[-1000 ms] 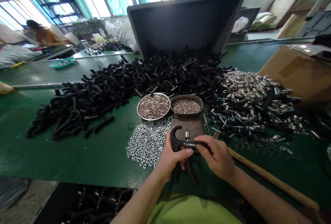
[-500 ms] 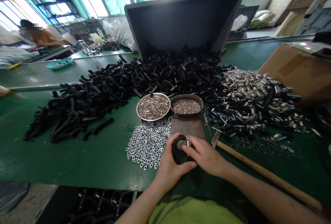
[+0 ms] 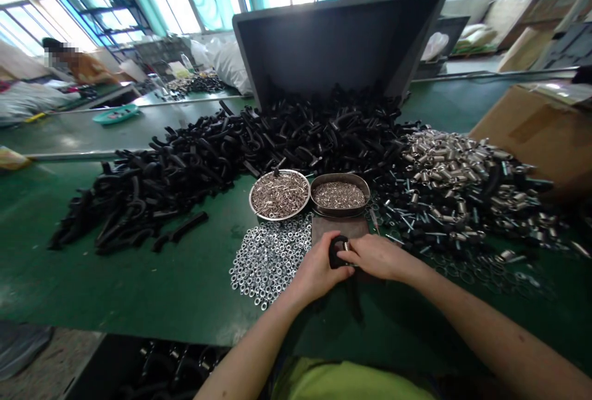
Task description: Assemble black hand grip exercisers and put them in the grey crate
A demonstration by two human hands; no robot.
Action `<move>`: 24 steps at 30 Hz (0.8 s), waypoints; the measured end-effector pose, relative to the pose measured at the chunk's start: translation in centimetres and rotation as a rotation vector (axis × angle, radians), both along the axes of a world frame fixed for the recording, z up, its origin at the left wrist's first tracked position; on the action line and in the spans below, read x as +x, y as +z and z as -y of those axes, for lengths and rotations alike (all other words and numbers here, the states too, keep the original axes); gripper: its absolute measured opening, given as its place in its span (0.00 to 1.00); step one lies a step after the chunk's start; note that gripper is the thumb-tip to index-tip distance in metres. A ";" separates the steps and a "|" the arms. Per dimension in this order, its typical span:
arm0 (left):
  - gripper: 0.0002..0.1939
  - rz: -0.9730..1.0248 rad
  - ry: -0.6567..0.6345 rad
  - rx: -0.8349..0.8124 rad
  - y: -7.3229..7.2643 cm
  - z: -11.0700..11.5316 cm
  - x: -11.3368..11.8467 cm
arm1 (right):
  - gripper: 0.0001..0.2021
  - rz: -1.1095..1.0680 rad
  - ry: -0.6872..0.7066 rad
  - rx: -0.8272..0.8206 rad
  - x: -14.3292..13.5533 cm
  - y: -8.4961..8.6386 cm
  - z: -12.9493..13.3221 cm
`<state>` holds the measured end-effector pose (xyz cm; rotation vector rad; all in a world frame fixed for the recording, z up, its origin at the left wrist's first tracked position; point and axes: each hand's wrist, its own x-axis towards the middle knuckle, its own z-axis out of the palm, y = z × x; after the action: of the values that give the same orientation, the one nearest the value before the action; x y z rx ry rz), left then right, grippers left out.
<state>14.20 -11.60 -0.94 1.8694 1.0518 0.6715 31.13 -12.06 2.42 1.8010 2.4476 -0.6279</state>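
Above a flat brown metal plate (image 3: 320, 226), both my hands meet around a black curved part with a ring-shaped end (image 3: 333, 255). My left hand (image 3: 319, 270) wraps the ring from the left, thumb below it. My right hand (image 3: 382, 256) pinches a small silver ribbed piece, like a spring (image 3: 346, 245), at the ring's right side. A dark tail (image 3: 354, 301) hangs below the hands. My fingers partly hide both pieces. Silver nuts (image 3: 268, 261) lie spread just left of my left hand.
Behind the plate stand a round dish of small pins (image 3: 280, 195) and an oval tin of tiny metal bits (image 3: 340, 193). Black curved parts (image 3: 208, 147) spill from a tipped grey bin (image 3: 342, 42). Silver cylinders (image 3: 444, 159) and screws lie right, near a cardboard box (image 3: 531, 129). A person (image 3: 78, 64) sits far left.
Both hands have shifted slightly right and away from me with the black part, which has turned between them. The wooden-handled hammer, seen before at the right, no longer shows.
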 end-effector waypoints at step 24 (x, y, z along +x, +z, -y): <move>0.08 -0.457 0.622 0.373 1.1 -12.2 -6.8 | 0.07 -0.372 -0.059 0.438 -8.7 -0.7 -14.4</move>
<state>7.43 0.58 0.21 2.0683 1.9624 0.8530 22.43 2.38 1.72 2.0704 2.9803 -0.4946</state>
